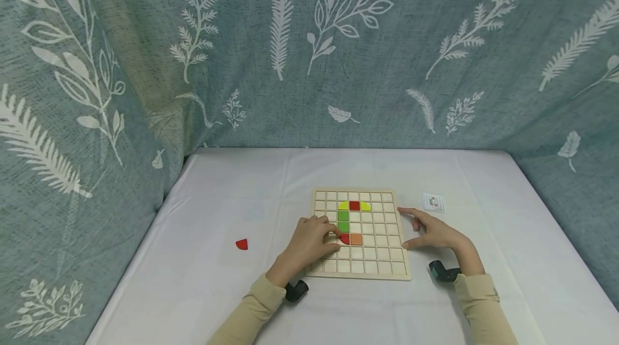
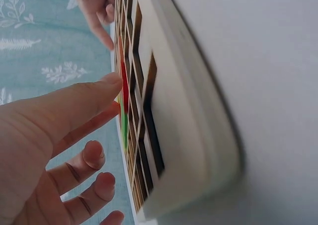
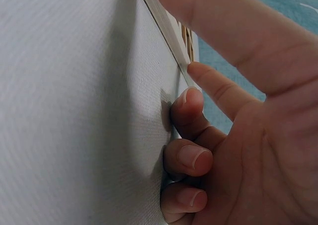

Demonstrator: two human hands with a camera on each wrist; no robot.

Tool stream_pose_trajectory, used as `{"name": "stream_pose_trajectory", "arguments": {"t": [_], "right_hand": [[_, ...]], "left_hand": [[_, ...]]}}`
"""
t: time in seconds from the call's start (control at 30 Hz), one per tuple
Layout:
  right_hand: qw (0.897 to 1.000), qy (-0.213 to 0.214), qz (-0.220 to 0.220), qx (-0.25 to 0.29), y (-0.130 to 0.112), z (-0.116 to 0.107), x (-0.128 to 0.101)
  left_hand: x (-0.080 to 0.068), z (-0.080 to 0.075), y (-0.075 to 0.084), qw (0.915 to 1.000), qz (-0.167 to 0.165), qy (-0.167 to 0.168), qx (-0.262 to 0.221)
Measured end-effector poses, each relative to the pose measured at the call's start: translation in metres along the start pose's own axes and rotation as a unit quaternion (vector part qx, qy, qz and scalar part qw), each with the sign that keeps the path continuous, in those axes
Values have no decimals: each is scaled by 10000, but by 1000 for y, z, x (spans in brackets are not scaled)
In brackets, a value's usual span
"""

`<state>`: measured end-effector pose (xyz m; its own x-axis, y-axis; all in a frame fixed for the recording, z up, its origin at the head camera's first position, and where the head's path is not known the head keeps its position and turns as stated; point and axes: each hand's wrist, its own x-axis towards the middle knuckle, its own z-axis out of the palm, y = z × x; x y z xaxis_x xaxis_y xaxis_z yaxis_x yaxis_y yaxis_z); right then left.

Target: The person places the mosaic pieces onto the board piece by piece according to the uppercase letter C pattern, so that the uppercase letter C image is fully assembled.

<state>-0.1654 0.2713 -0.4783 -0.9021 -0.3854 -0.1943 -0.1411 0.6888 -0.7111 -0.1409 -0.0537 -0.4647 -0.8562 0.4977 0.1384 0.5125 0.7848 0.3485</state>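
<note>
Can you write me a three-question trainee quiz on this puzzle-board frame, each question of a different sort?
1. True or false: the person's left hand rests on the square wooden grid board beside the red quarter-round tile in the board.
2. Which loose piece lies on the white tablecloth left of the board? A) green square B) red quarter-round tile C) yellow triangle
3. Fill in: the right hand touches the board's ____ edge.

Key: 1 true; 2 B, the loose red quarter-round tile; 3 right.
</note>
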Motion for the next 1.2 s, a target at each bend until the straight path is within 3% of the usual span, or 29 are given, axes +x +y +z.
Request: {"name": "stream_pose_trajectory", "arguments": {"t": [0.4, 0.8, 1.2], "right_hand": [[9998, -14, -93, 195, -3, -1, -3], [10000, -21, -81, 24, -1, 0, -1], [10000, -33, -82, 34, -2, -1, -1]], "left_hand": [[-18, -13, -18, 9994, -257, 207, -119], [-40, -25, -39, 9971, -671, 361, -47], [-60, -44, -66, 9966, -810, 159, 57]]}}
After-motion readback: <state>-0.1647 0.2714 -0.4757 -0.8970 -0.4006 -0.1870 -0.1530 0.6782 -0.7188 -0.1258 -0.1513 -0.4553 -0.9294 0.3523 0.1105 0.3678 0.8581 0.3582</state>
